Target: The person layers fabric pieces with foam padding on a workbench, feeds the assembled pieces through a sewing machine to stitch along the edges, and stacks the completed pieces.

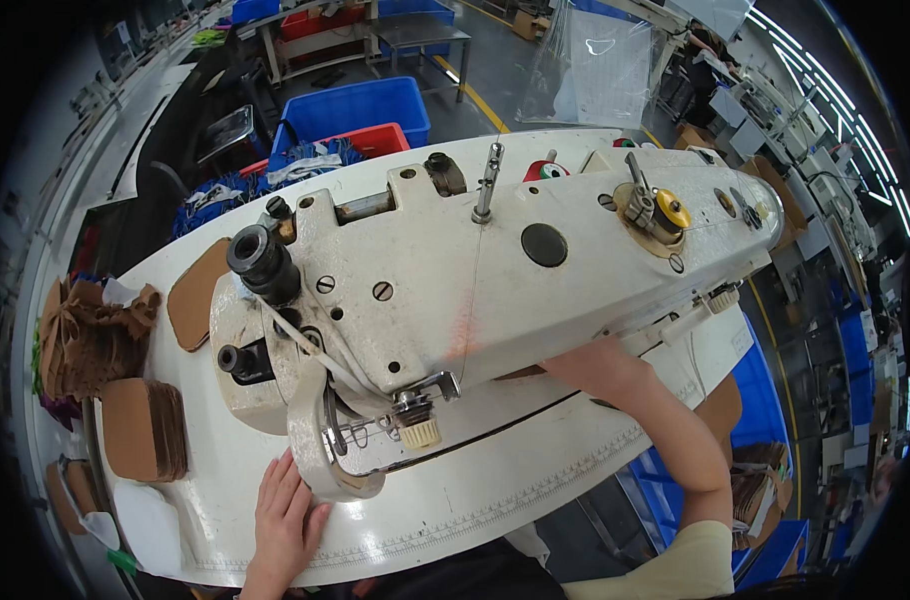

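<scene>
A white industrial sewing machine (pixel 445 290) stretches across the table in front of me. My left hand (pixel 287 515) lies flat on the white tabletop (pixel 415 515), just in front of the needle end. Its fingers are stretched out and hold nothing. My right hand (pixel 597 368) reaches in beneath the machine's arm from the right. The machine hides its fingers, and the edge of a brown piece (pixel 523 373) shows next to them. Whether I grip that piece cannot be seen. A neat stack of brown rounded panels (pixel 143 430) sits left of the machine.
One brown panel (pixel 197 295) lies behind the needle end. A bundle of brown pieces (pixel 95 340) rests at the table's left edge. Blue bins (pixel 360 108) stand behind the table, and a blue crate (pixel 665 490) with brown pieces stands at my right.
</scene>
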Available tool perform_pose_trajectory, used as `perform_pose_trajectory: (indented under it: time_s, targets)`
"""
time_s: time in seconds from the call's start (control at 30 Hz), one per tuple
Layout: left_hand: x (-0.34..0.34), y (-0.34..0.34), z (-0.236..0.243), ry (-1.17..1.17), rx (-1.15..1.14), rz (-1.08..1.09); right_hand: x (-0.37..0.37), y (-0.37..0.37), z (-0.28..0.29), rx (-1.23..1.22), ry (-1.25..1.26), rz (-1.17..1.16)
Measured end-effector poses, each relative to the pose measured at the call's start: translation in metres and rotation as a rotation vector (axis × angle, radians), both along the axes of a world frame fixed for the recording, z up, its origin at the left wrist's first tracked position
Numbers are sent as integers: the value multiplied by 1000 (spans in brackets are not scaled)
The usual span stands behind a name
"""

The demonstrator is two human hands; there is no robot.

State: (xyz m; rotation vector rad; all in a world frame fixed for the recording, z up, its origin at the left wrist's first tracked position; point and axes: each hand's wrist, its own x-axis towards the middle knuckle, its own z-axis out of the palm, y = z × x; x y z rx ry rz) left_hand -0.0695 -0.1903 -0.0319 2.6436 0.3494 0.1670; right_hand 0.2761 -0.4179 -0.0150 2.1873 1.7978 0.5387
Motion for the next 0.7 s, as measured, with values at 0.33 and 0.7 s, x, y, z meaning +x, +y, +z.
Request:
perform_pose_trajectory:
  time_s: [0.33,0.7]
  targets:
    - [4,-10,28,-243,-173,222,-121,22,-4,572,629,158]
    - [-28,-5,16,59,17,-16,-175,33,-19,98,861,398]
